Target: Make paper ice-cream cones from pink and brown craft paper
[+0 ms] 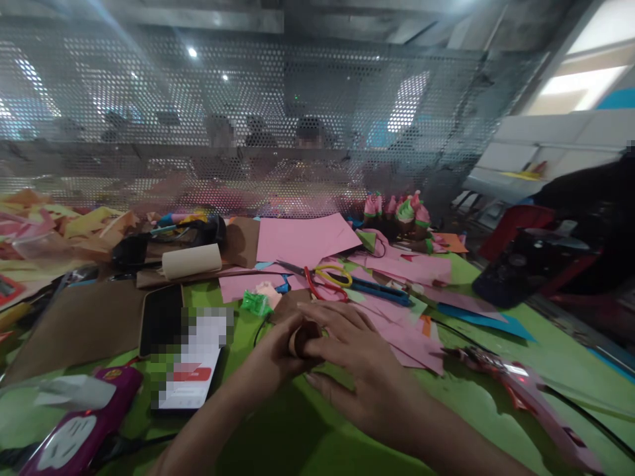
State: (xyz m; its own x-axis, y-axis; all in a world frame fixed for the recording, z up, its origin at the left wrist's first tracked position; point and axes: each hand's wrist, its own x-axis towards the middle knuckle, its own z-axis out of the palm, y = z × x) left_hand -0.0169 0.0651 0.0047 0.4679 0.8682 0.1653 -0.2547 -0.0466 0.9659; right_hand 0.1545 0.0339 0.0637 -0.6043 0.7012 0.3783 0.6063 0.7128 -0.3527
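My left hand [274,354] and my right hand [354,360] meet over the green table [297,430], low in the middle of the view. Between them sits a small brown paper roll [301,337]. The left fingers curl round it from the left. My right hand lies over it, its fingers bent and its thumb against the roll. Just beyond the hands lie pink paper sheets [407,334], scissors with red and yellow handles [327,281] and a small green crumpled piece [256,303].
A phone [191,360] lies left of my hands, beside a dark tablet [161,317] and brown paper [79,324]. A cream paper roll [191,260], a glue gun [79,430] and a pink-handled tool [516,387] surround them. Paper flowers [404,211] stand before a perforated metal screen [248,132].
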